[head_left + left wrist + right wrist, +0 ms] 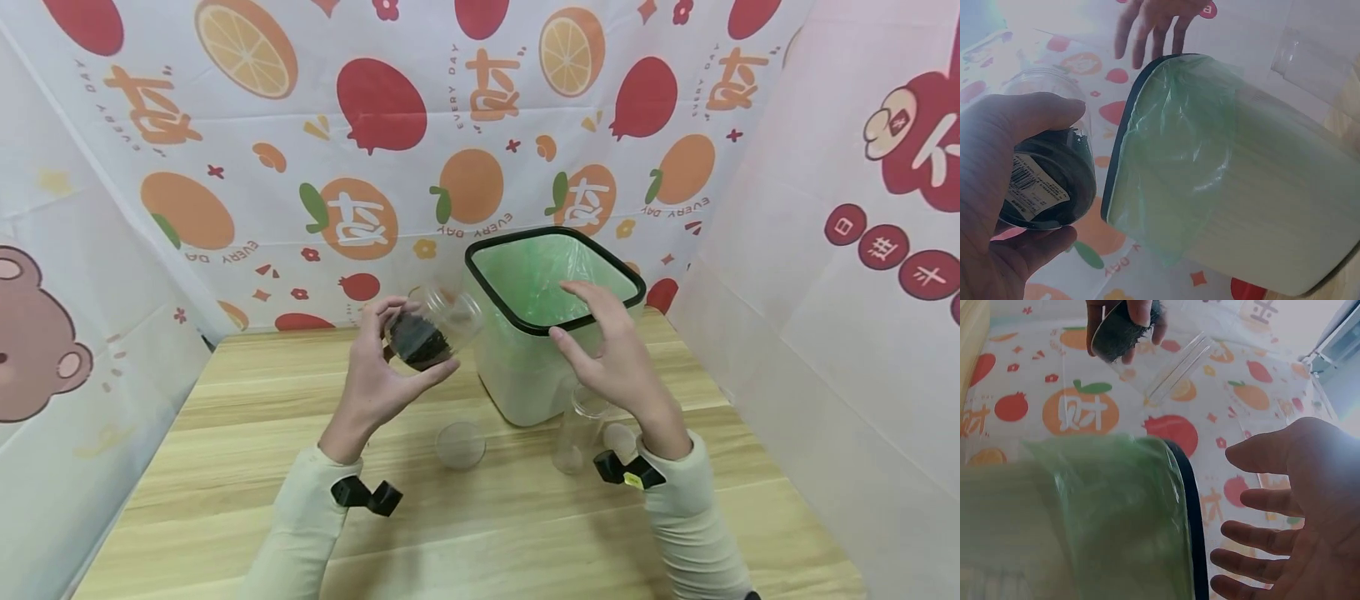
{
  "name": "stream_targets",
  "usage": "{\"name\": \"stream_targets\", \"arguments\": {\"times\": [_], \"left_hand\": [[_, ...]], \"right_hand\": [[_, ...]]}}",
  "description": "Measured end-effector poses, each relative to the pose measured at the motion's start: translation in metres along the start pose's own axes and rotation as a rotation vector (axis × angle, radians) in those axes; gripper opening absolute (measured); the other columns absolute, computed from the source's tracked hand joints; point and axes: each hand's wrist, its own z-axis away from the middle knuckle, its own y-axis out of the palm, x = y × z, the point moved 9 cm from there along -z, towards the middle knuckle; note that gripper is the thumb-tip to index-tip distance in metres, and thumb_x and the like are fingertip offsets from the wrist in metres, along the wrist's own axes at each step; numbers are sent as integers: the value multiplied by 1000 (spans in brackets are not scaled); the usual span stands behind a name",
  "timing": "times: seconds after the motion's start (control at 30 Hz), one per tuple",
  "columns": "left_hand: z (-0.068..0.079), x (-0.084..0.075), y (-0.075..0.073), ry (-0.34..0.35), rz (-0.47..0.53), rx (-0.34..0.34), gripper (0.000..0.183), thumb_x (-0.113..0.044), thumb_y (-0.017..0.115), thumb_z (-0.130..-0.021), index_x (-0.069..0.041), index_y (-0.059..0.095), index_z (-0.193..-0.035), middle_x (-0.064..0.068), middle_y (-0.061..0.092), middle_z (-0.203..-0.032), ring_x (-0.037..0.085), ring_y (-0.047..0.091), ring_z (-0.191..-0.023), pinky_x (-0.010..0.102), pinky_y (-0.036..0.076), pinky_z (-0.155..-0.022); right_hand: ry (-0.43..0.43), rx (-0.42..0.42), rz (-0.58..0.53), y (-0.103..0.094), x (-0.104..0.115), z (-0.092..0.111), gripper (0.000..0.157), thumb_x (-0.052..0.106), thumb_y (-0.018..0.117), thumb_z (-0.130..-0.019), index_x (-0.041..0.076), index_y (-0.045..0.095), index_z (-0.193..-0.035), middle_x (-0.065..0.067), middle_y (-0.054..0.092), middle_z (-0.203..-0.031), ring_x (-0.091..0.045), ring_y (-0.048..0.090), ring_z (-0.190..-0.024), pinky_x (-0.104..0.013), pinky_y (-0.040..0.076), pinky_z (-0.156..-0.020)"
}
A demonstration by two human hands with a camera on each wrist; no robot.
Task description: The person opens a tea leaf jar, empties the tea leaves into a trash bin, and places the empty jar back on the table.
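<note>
My left hand grips a clear plastic jar, tilted with its mouth toward the bin. Dark, dry-looking shreds sit in its lower part; their exact kind cannot be told. In the left wrist view, a white barcode label shows near the jar's base. To the right, my right hand hovers over the near right rim of a pale bin with spread fingers, holding nothing. The bin has a black rim and a green plastic liner. Its bottom inside is hidden.
On the wooden table, a round clear lid lies in front of the bin. A second clear jar stands below my right hand, beside another small round lid. Printed cloth walls enclose the table behind and at both sides.
</note>
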Motion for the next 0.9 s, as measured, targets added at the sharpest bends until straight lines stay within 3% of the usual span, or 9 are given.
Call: {"name": "stream_targets", "arguments": {"times": [0.23,0.47,0.6,0.9], "left_hand": [[-16,-5,9,34,18,5,93,-17,96,-66,-15,40,-141,-1,57,-132,9,58,-115,24,58,-86],[-32,-8,18,59,30,7,90,-20,95,-68,-17,42,-141,5,58,-130,13,57,-113,47,59,-84],[-40,-11,26,67,41,18,90,-22,95,-69,-20,43,-143,6,57,-134,16,55,-120,52,59,-88],[-55,-21,37,120,55,37,90,-20,94,-71,-22,46,-148,12,49,-135,19,53,-121,46,61,-89]], "right_hand": [[55,-27,23,-13,-15,5,58,13,74,-91,9,52,-145,-12,56,-146,-28,48,-139,-51,37,-117],[118,-50,27,-28,-31,16,57,11,74,-91,8,53,-144,-15,56,-144,-30,48,-138,-54,36,-115],[127,-84,35,-38,-39,21,57,7,75,-89,7,54,-143,-17,57,-142,-31,49,-135,-54,37,-113],[165,-100,69,-49,-49,28,58,9,75,-89,10,54,-143,-13,57,-142,-29,52,-134,-51,40,-112]]}}
